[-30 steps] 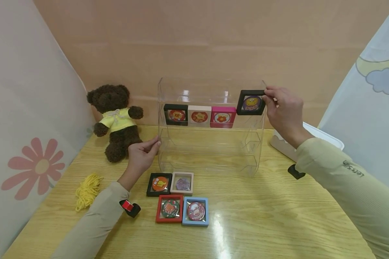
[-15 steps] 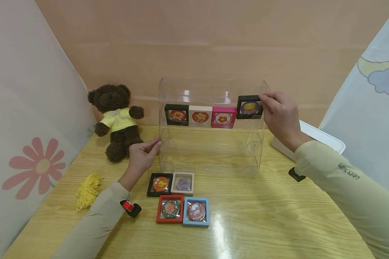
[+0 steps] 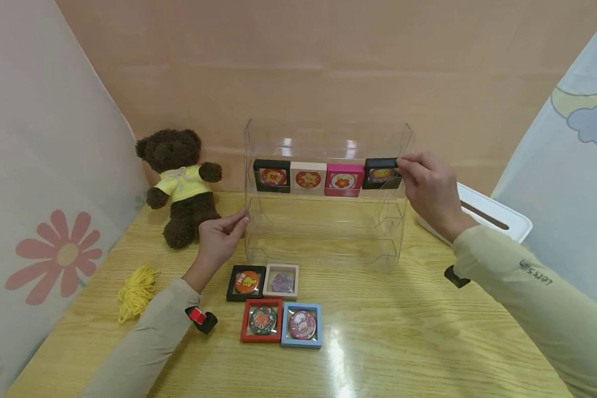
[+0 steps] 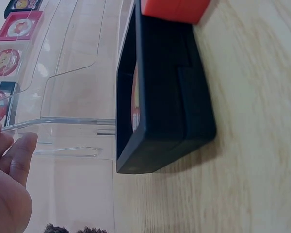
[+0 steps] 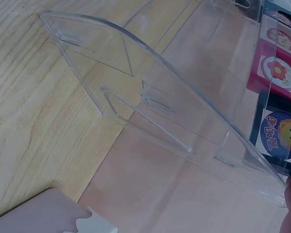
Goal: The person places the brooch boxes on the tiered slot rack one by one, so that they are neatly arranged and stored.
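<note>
A clear acrylic tiered rack (image 3: 323,213) stands on the table. My left hand (image 3: 218,240) pinches its left side edge between thumb and fingers. At the rack's right end, my right hand (image 3: 431,188) pinches the upper right corner of a black badge frame (image 3: 381,174) with a purple and yellow badge. That frame sits in an upper tier, in line with a pink frame (image 3: 344,180), a cream frame (image 3: 308,178) and another black frame (image 3: 271,176). In the right wrist view only fingertips show beside the purple badge (image 5: 280,135).
Before the rack lie a black frame (image 3: 246,282), a pale pink frame (image 3: 281,281), a red frame (image 3: 261,320) and a blue frame (image 3: 301,325). A teddy bear (image 3: 181,185) and yellow yarn (image 3: 137,293) are at left. Behind my right arm is a white slotted box (image 3: 497,215).
My right hand has lowered the black frame with the purple badge into the rack's tier, level with the other three. My left hand has stayed at the rack's edge.
</note>
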Demonstrator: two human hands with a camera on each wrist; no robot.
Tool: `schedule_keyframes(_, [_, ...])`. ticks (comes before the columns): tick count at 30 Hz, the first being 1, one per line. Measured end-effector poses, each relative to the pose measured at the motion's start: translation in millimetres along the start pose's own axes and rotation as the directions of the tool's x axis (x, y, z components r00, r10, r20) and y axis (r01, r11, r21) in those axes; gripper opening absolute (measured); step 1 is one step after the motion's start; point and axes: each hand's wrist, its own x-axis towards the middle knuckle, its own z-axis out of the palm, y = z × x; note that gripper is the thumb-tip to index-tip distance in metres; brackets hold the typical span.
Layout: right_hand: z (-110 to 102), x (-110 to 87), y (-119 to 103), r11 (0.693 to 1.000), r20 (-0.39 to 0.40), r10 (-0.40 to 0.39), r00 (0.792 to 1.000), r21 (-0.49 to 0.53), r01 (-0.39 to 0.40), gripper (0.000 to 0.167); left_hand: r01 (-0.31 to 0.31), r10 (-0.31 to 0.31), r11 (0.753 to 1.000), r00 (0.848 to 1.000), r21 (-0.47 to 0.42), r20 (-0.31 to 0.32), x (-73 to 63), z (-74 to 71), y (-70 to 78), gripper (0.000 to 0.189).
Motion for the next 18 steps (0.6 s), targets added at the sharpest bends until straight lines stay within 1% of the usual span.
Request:
schedule_keyframes(5, [3, -3.2, 1, 0.999, -0.006, 0.004, 1.000, 0.036, -0.004, 0.012, 0.002, -0.002, 1.000, 1.000, 0.002, -0.002, -0.2, 2.0, 1.4, 0.021])
schedule_keyframes(10, [3, -5.8, 3, 0.999, -0.005, 0.013, 1.000, 0.046, -0.013, 0.015, 0.059, -0.058, 0.998, 0.998, -0.025, 0.016, 0.0, 3.0, 7.8, 0.021])
schedule_keyframes(12, [4, -6.7, 4, 0.999, -0.003, 0.013, 1.000, 0.049, -0.013, 0.016, 0.073, -0.072, 0.997, 0.997, -0.033, 0.027, 0.0, 3.4, 15.4, 0.021])
schedule_keyframes(18, [3, -7.9, 4, 0.999, 0.018, -0.015, 1.000, 0.041, 0.015, 0.017, 0.071, -0.071, 0.997, 0.997, -0.008, 0.040, -2.1, 4.5, 40.8, 0.021])
